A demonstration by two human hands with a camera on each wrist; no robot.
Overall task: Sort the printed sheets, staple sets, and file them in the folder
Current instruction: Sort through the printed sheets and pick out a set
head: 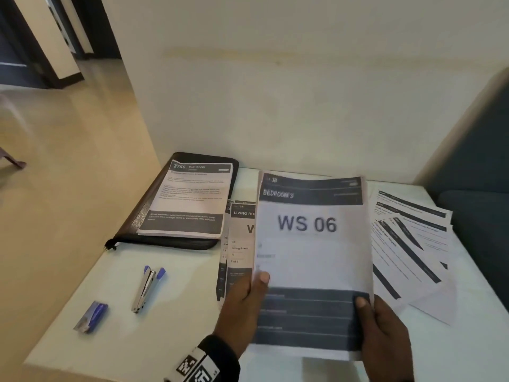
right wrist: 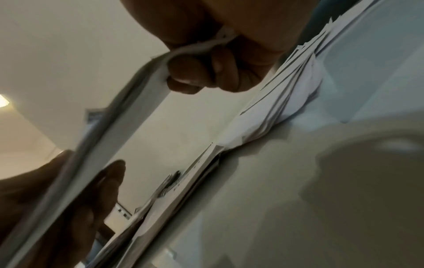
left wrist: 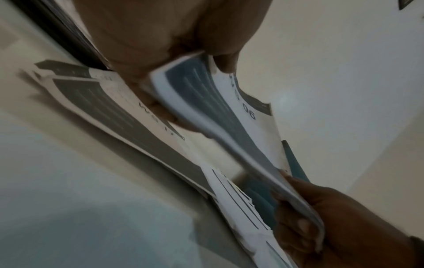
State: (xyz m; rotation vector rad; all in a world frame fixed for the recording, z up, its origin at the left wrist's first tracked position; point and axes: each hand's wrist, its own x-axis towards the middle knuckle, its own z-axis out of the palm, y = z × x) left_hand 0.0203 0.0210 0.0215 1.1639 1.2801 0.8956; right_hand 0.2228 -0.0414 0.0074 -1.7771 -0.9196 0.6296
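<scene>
Both hands hold up a set of printed sheets [head: 311, 244] headed "BEDROOM 3, WS 06" above the table. My left hand [head: 248, 296] pinches its lower left edge, thumb on the front. My right hand [head: 380, 323] pinches the lower right corner. The same set [left wrist: 206, 101] bends between the two hands in the left wrist view. Its thin edge [right wrist: 128, 116] shows in the right wrist view. A "LIVING ROOM" pile [head: 239, 244] lies flat behind the held set. A black zip folder [head: 154, 216] at the back left carries a "BATHROOM" sheet [head: 190, 199].
A silver stapler with blue ends [head: 147, 288] and a blue staple box [head: 92, 317] lie on the white table [head: 154, 340] at the front left. Several fanned sheets [head: 413, 244] spread at the right, beside a dark teal seat [head: 479, 216]. A wall stands behind.
</scene>
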